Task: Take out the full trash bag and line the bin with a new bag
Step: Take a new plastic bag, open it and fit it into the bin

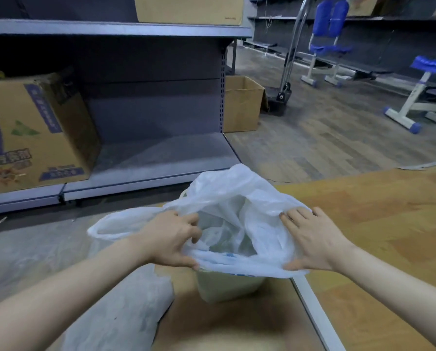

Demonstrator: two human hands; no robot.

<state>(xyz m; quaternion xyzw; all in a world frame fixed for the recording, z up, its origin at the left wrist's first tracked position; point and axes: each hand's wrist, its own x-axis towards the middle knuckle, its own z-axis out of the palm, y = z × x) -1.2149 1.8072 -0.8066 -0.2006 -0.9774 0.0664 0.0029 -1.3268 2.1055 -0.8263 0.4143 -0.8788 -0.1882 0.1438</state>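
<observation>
A small pale green bin (227,287) stands on the floor in front of me. A thin white plastic bag (237,198) is spread open over its mouth, with its far side standing up above the rim. My left hand (171,239) pinches the bag's near left edge. My right hand (310,239) grips the bag's right edge, fingers over the plastic. A second white bag (125,307), bulky and full, lies on the floor to the left of the bin, under my left forearm.
Grey metal shelving (161,153) stands ahead with a printed cardboard box (34,138) on its bottom shelf. An open cardboard box (242,102) sits past the shelf end. A wooden tabletop (376,224) is at my right. Blue-and-white chairs (328,41) and a hand truck (285,92) stand farther back.
</observation>
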